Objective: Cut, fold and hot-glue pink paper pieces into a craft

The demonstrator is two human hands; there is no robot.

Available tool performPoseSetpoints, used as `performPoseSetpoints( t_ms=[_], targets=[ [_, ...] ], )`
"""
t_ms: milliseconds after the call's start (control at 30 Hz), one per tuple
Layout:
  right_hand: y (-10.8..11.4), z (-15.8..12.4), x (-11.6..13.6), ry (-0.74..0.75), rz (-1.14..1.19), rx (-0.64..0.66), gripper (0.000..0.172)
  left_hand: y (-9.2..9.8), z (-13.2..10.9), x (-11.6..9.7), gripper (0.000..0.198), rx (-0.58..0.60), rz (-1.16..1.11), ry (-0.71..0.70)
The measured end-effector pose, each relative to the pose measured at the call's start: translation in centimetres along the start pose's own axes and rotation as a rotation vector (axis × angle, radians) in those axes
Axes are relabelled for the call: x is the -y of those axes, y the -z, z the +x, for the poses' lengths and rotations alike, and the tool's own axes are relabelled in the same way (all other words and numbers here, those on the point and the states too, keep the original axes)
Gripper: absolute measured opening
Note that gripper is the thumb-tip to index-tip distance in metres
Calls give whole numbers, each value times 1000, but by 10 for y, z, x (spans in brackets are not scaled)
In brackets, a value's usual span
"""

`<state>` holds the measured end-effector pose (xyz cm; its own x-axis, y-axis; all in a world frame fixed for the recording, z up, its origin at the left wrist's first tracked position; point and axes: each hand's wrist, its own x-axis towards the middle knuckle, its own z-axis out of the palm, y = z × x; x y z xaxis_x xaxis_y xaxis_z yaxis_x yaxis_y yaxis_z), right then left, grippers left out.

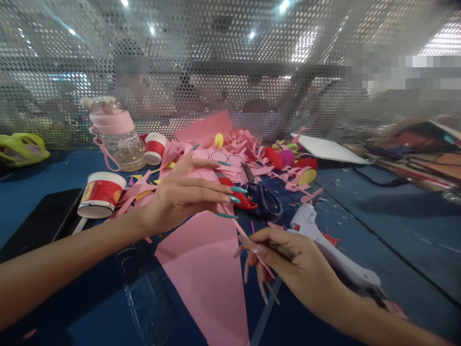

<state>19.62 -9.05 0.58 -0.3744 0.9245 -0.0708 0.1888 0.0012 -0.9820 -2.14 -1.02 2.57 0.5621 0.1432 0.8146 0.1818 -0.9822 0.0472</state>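
My right hand (288, 257) pinches a narrow pink paper strip (236, 226) between thumb and fingers, its other fingers curling below. The strip slants up and left toward my left hand (180, 187), which is held flat, palm down, with long teal-nailed fingers stretched out. Whether those fingers touch the strip is unclear. Beneath both hands lies a large pink paper sheet (212, 269). Just past the left fingertips are dark-blue-handled scissors (264, 199) and a red-handled tool (248, 203), partly covered by the fingers. A white glue gun (334, 252) rests to the right of my right hand.
Pink scraps and cut pieces (248, 144) are heaped at the back. On the left are a paper cup (101, 194), another cup (154, 150), a bottle (120, 139) and a black flat device (39, 218). A white board (327, 150) lies back right, before a perforated metal screen (216, 72).
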Motion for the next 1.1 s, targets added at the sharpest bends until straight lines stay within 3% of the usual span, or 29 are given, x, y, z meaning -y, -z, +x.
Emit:
performPoseSetpoints(
  t_ms=[500,633,700,800,900,1100],
  targets=[
    [0,0,1,-19,74,20,36,1,-2,2,28,-5,-35,23],
    [-1,2,1,-19,75,-21,34,1,-1,2,41,8,16,10],
    [-1,3,0,-14,89,-34,34,-1,-4,1,57,-32,59,57],
    [0,5,-2,-25,113,-45,33,-6,-8,-1,74,-116,51,247],
    [0,5,-3,-31,117,-44,33,-10,-10,-4,73,-154,-16,397],
    [-1,5,-3,-19,77,-74,33,-12,-9,-6,72,-188,-61,424]
  ],
)
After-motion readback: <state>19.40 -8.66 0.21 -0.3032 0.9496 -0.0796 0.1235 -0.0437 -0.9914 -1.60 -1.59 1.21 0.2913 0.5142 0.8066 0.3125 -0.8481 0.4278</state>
